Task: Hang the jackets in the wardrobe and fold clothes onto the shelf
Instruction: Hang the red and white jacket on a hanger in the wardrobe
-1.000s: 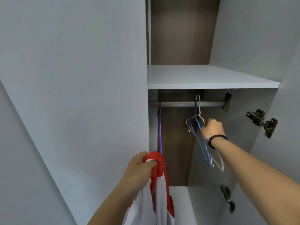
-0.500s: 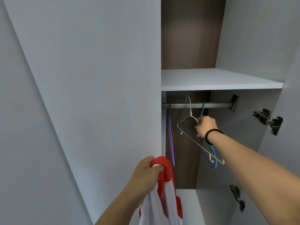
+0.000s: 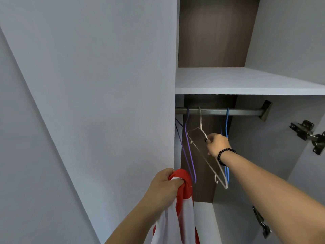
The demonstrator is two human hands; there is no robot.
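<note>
White wire hanger [image 3: 202, 147] slid leftward along rail [image 3: 242, 112]; right hand [image 3: 217, 144] gripping.

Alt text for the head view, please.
The right hand grips a white hanger hooked on the wardrobe rail, between purple and blue hangers. The left hand holds a red-and-white garment.

left hand [image 3: 164, 184] raised low in front, fingers curled tight in a grip, forearm rising from below. right hand [image 3: 216, 144] reaches forward and up, fingers pinched closed, arm outstretched.
</note>
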